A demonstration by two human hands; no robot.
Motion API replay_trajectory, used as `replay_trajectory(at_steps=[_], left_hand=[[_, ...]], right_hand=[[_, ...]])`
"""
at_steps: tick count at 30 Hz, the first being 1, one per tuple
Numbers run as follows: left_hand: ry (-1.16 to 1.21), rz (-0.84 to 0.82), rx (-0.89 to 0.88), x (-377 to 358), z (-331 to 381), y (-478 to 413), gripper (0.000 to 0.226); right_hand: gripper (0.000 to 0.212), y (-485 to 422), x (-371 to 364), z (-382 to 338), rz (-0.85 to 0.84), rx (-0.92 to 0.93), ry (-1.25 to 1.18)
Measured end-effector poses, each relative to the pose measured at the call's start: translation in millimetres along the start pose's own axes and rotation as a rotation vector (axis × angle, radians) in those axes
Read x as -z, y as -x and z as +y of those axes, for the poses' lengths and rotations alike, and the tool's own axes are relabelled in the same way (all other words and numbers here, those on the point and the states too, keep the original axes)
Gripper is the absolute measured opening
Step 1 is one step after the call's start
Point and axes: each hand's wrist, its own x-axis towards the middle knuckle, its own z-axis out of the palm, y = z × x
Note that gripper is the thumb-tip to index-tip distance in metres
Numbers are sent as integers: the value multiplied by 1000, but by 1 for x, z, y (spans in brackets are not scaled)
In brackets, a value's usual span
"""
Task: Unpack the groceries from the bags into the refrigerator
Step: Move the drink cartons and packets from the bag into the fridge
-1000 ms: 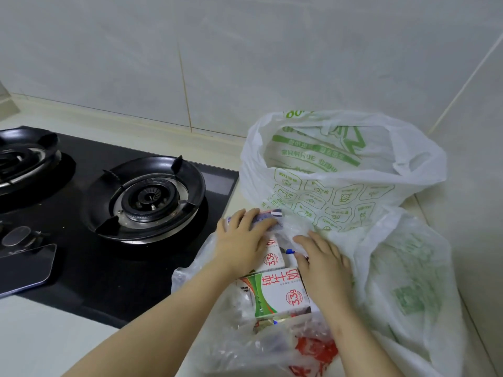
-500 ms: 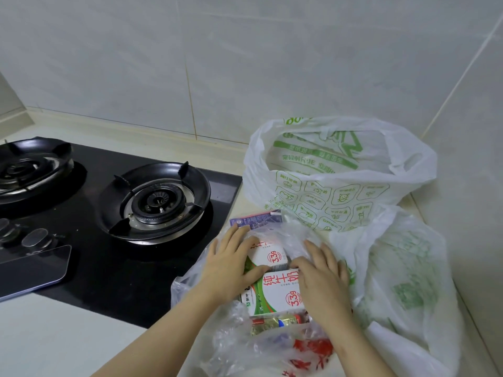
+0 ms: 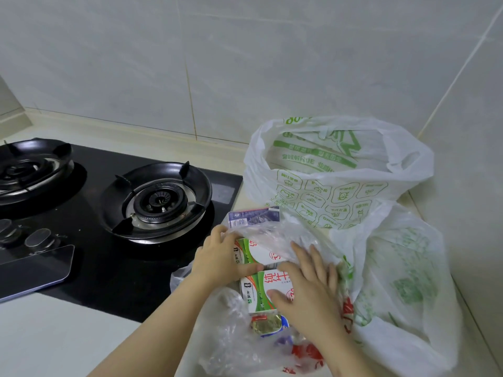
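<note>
On the counter (image 3: 54, 336), left hand (image 3: 217, 257) grips upper milk carton (image 3: 258, 253); right hand (image 3: 307, 292), grip spread, rests on lower milk carton (image 3: 258, 292).

In my clear bag (image 3: 294, 232) two green-and-white milk boxes lie flat: far carton (image 3: 255, 253) just beside near carton (image 3: 260, 292). Behind, the white bag (image 3: 340, 191) stands open.
</note>
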Motion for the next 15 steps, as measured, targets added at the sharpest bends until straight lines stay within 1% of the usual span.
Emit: replay_trajectory(at_steps=[2, 3, 4, 6, 8, 10, 12, 13, 15], left_hand=[[-31, -48, 29, 2, -3, 0, 85], [-29, -55, 30, 3, -5, 0, 85], [-11, -55, 29, 2, -6, 1, 85], [45, -48, 32, 1, -9, 2, 84], [86, -37, 27, 0, -9, 3, 84], [108, -12, 16, 0, -9, 5, 84], [50, 27, 22, 1, -5, 9, 84], [-35, 73, 21, 2, -3, 13, 83], [-251, 257, -25, 0, -1, 18, 79]], right_hand=[[50, -1, 1, -4, -40, 96, -12], [59, -3, 3, -6, -75, 120, -32], [71, -5, 4, -5, -123, 124, -61], [91, -6, 9, -4, -283, 113, -102], [100, -7, 14, -2, -367, 133, -90], [97, -7, 15, -1, -412, 140, -67], [93, -6, 16, -1, -398, 138, -58], [91, -6, 15, -2, -384, 132, -60], [87, -5, 15, -2, -376, 111, -71]])
